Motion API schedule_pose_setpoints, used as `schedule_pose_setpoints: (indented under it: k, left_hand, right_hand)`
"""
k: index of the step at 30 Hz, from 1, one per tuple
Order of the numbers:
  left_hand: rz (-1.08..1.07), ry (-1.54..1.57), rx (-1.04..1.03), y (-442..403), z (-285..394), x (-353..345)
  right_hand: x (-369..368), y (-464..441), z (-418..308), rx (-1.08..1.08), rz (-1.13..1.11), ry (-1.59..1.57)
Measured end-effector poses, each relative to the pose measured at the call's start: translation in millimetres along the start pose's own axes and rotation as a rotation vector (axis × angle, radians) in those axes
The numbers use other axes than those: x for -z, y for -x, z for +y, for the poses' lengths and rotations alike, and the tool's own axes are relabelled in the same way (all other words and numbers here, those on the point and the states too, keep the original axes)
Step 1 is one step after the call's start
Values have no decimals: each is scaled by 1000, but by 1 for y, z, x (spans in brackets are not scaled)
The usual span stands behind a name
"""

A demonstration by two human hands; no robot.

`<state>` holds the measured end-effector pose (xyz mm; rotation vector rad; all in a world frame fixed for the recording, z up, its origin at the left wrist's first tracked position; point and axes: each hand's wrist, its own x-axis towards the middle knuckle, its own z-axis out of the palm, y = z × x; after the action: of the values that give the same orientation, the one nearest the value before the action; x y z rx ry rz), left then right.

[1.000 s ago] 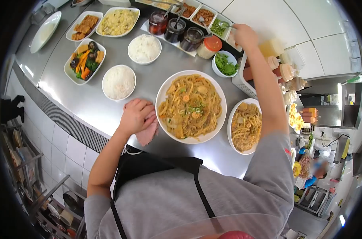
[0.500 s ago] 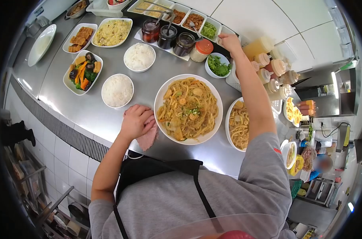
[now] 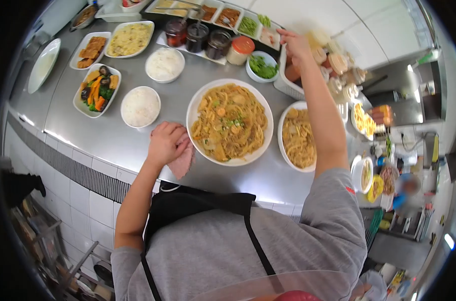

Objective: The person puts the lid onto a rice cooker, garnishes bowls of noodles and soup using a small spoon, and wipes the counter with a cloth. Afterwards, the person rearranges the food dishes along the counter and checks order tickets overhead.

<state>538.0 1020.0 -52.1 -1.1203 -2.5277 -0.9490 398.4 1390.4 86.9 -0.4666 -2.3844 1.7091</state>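
The person's left hand (image 3: 166, 143), left of the frame's centre, is closed with its fingers bunched over a pink cloth (image 3: 181, 163) on the steel counter (image 3: 213, 180); the cloth's loose corner spreads out below the hand. Just right of it, in the middle of the frame, stands a wide white bowl (image 3: 238, 161) heaped with noodles (image 3: 230, 118); whether the knuckles touch its rim cannot be told. The right hand (image 3: 295, 45) is stretched to the upper right, its index finger pointing left and the others curled, close to the end tub (image 3: 269, 37) of the condiment row; whether it holds anything cannot be made out. Below that hand are a basket (image 3: 288, 89) of squeeze bottles (image 3: 337, 62) and leafy greens (image 3: 262, 65) in a small bowl. Under the right forearm, a second noodle bowl (image 3: 281, 140) is partly covered. The cloth looks light, soft and limp, easily gathered anywhere and likely to fold under the fingers. The wide bowl, by contrast, should be rigid and rather heavy with its full load, probably slick where sauce reaches the rim, and perhaps hot; it would be best taken with both hands on opposite sides, fingers under the lip, the cloth between skin and bowl, and kept level because the heap is loose and soft. The end tub appears small and snugly set among its neighbours, so its contents would be easier to pinch from above than the tub would be to lift.
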Motion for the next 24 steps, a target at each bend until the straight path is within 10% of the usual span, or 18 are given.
schedule_pose_setpoints:
  k: [8,11,13,16,20,24]
  left_hand:
    - [-49,-74,-9,-1,5,-8]
    - [-55,-104,-11,-2,6,-10]
    - [-60,-122,12,1,5,-10]
    - [-79,-121,28,0,8,-10]
    - [-89,-147,42,1,7,-9]
    - [-59,-113,27,-4,5,-9]
  right_hand:
    - [120,189,10,-83,34,71]
    - [151,257,53,-122,223,444]
    - [148,289,77,340,323,1188]
    - [142,299,71,415,431,1402]
    - [140,308,55,482,652,1428]
    - [157,305,88,44,518,869]
